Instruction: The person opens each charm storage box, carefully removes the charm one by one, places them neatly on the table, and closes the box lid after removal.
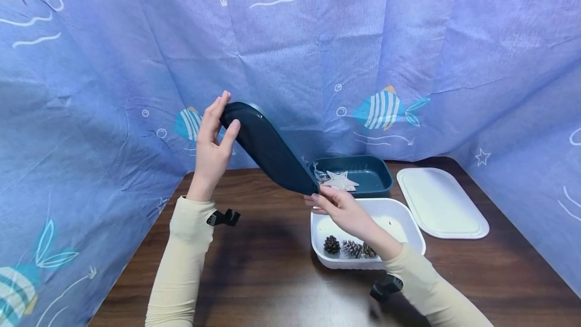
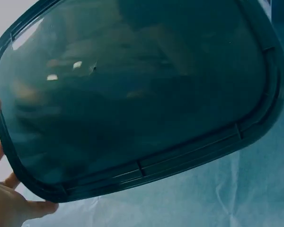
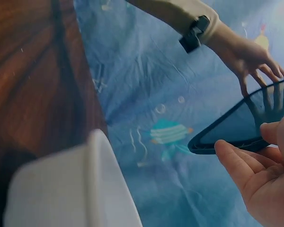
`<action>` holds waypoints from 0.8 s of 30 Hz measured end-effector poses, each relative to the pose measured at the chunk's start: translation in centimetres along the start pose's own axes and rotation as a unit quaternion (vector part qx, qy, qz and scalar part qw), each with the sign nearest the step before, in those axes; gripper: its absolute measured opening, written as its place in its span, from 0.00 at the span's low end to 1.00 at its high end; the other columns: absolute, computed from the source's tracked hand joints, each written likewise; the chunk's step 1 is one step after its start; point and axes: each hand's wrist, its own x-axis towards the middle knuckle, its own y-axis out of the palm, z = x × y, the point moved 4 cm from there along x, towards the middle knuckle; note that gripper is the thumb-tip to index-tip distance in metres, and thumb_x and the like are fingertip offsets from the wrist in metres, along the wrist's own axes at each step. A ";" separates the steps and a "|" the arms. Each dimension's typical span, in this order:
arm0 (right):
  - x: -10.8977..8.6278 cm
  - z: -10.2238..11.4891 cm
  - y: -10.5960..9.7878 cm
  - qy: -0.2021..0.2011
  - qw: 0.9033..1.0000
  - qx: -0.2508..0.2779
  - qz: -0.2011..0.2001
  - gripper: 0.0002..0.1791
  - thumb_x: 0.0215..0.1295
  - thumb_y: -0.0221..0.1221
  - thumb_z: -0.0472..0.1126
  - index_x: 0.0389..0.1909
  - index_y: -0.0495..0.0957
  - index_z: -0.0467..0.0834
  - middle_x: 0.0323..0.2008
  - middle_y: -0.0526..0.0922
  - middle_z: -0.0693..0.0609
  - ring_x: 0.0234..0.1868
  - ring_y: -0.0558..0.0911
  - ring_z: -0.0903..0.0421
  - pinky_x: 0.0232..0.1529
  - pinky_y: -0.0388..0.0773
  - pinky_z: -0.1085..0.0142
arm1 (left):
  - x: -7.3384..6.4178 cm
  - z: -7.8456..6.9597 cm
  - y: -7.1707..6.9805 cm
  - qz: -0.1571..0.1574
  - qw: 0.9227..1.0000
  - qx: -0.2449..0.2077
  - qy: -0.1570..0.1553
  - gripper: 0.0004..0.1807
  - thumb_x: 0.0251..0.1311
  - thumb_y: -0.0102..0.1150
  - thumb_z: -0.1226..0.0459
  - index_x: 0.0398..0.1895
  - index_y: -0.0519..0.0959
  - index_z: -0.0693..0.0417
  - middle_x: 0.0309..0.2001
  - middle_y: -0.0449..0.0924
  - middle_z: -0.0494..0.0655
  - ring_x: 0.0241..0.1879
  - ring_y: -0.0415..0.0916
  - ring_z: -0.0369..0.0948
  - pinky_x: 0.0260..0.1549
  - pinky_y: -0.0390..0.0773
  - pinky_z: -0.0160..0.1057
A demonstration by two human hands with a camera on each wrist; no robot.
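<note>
A dark teal plastic lid point(image 1: 272, 153) is held up and tilted above the table, its left end higher than its right. My left hand point(image 1: 213, 145) holds the raised end, with the thumb on the near side and the fingers around the edge. In the right wrist view, the fingers of this left hand point(image 3: 248, 59) spread along the rim. My right hand point(image 1: 347, 211) pinches the lower end between thumb and fingers, over a white container point(image 1: 410, 233). The left wrist view shows the lid's ridged rim point(image 2: 189, 165) and glossy panel close up.
Pine cones point(image 1: 351, 249) lie along the near side inside the white container. Behind it stands a dark teal container point(image 1: 379, 178) with white star ornaments point(image 1: 340, 180) in it. A white lid point(image 1: 442, 203) lies flat at the right. A blue fish-print curtain point(image 1: 295, 64) hangs behind the wooden table point(image 1: 268, 266).
</note>
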 end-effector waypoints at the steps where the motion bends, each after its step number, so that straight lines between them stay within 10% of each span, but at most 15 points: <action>1: 0.0 0.1 0.3 0.004 1.000 0.006 0.000 0.25 0.80 0.50 0.41 0.69 0.67 0.30 0.60 0.78 0.33 0.59 0.81 0.42 0.55 0.79 0.51 | 0.1 -0.3 -0.1 -0.005 1.000 0.005 -0.012 0.28 0.72 0.52 0.74 0.75 0.65 0.58 0.72 0.65 0.52 0.75 0.55 0.43 0.72 0.59 0.48; 13: -0.1 -1.4 3.7 0.054 0.995 0.079 -0.003 0.26 0.81 0.48 0.50 0.58 0.70 0.28 0.53 0.83 0.36 0.55 0.84 0.46 0.53 0.81 0.57 | -0.8 2.7 -2.6 -0.037 0.989 0.004 -0.145 0.24 0.74 0.54 0.64 0.71 0.71 0.57 0.68 0.70 0.51 0.69 0.66 0.43 0.67 0.68 0.41; 24: -0.5 -2.7 6.6 0.056 0.989 0.136 0.014 0.26 0.82 0.46 0.47 0.61 0.67 0.25 0.52 0.82 0.30 0.55 0.84 0.43 0.54 0.80 0.52 | -3.0 5.6 -4.4 -0.006 0.977 0.057 -0.204 0.22 0.74 0.56 0.60 0.68 0.76 0.54 0.66 0.74 0.53 0.66 0.70 0.45 0.65 0.70 0.48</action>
